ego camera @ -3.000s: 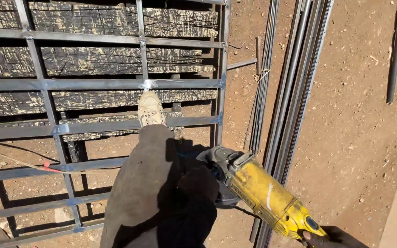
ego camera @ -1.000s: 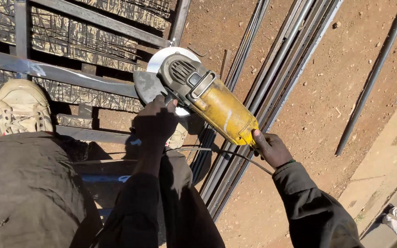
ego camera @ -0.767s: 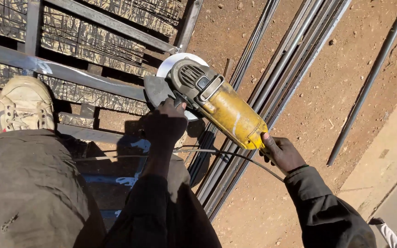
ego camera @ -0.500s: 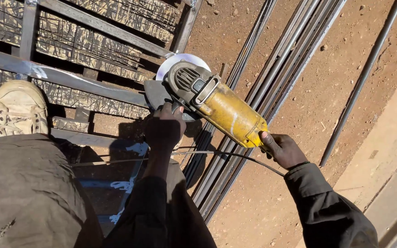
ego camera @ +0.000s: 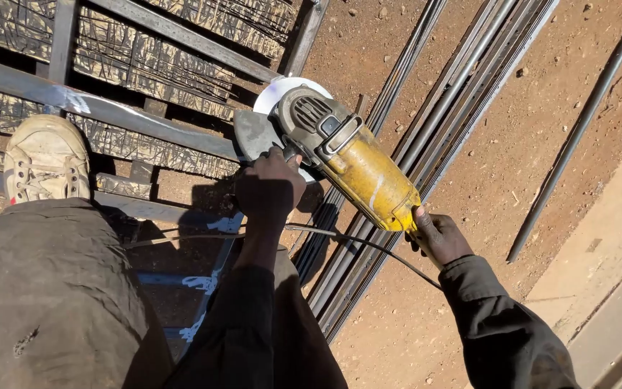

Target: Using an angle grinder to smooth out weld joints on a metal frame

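I hold a yellow angle grinder (ego camera: 358,162) with both hands over a metal bar frame (ego camera: 109,108). My left hand (ego camera: 269,189) grips the side of the grinder head, just below its grey guard and disc (ego camera: 264,119). My right hand (ego camera: 437,236) is closed around the rear end of the yellow body. The disc sits at the end of a flat steel bar of the frame, near its corner. A thin black cable (ego camera: 354,241) runs from the grinder's rear across below my left arm.
My left foot in a dusty pale shoe (ego camera: 44,158) stands on the frame, trouser leg (ego camera: 52,302) below it. A bundle of long steel rods (ego camera: 426,137) lies on the red dirt to the right. One single rod (ego camera: 577,137) lies farther right beside a concrete edge (ego camera: 606,288).
The view has shifted slightly and the grinder head has edged a little left toward the frame bar. Both hands keep the same hold on the grinder.
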